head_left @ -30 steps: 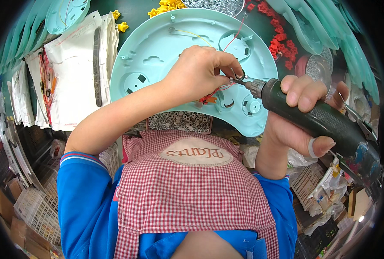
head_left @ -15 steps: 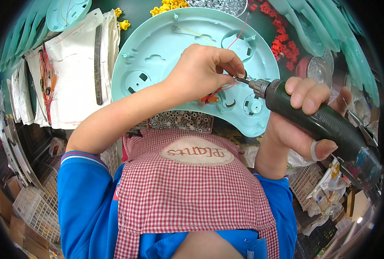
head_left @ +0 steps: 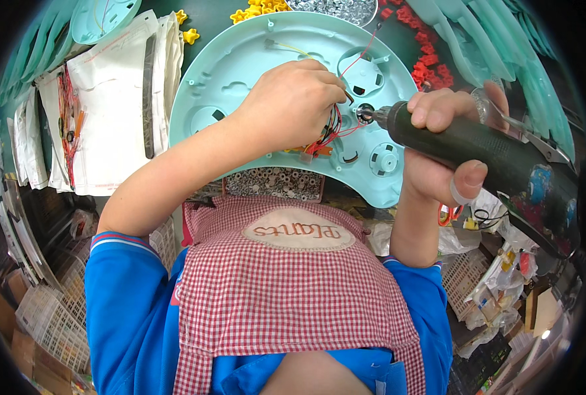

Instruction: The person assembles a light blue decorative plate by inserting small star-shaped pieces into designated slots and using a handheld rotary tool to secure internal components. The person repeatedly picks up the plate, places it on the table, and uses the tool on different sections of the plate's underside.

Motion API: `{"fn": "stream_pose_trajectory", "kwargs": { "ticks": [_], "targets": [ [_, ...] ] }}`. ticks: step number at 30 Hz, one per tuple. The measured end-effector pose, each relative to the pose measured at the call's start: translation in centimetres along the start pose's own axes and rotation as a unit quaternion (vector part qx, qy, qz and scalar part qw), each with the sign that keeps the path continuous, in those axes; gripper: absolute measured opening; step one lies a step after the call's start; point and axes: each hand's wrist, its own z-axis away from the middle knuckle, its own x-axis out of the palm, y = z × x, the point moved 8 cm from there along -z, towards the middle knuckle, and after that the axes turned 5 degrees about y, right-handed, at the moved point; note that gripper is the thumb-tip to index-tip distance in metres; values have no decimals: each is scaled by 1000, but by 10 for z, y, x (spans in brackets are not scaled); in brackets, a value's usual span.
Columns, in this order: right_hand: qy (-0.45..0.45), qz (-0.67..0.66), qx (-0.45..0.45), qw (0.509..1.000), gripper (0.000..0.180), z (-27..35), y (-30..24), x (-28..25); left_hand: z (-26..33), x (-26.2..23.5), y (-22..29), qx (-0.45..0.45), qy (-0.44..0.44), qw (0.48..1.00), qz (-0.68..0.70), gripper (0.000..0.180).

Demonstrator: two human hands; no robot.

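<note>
A round black part (head_left: 365, 114) is seen inside the turquoise shell (head_left: 240, 72), in the shell's right half, just to the right of the left grip (head_left: 296, 99). The part is met, or nearly met, by the nose of a dark power driver (head_left: 467, 139) — contact cannot be told. The driver is clasped in the right grip (head_left: 431, 155), with fingers wrapped over it and the thumb along its near side; its long axis is slanted from the part across the shell's right rim and out to the lower right. The left grip is the nearer of the two to the part. Its fingers are curled over the shell's middle, beside red and black wires (head_left: 332, 133) — whether any are pinched cannot be told.

The shell is laid on a dark green table (head_left: 217, 10). Yellow star pieces (head_left: 260, 9) are scattered beyond it, red pieces (head_left: 431, 66) to its upper right; white sheets (head_left: 108, 105) are stacked to its left, and a tray of small metal parts (head_left: 276, 185) is set at its near edge.
</note>
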Motion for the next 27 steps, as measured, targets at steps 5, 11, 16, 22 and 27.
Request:
{"fn": "stream_pose_trajectory", "kwargs": {
  "ticks": [5,11,16,22,27],
  "targets": [
    [-17,14,-1,1000,85,1,11,6,0,3,-4,-16,-16,1000,9,23],
    [-53,29,42,997,96,-8,17,3,1,3,-7,-8,-13,1000,-4,28],
    [134,-18,-132,982,74,8,-65,-87,9,-16,26,182,68,970,-147,19],
    [259,254,-77,929,67,37,-45,-134,25,-46,16,83,-17,974,-211,15],
    [183,396,-521,733,56,70,-99,-63,22,-45,9,174,40,945,-274,8]
  ]
}}
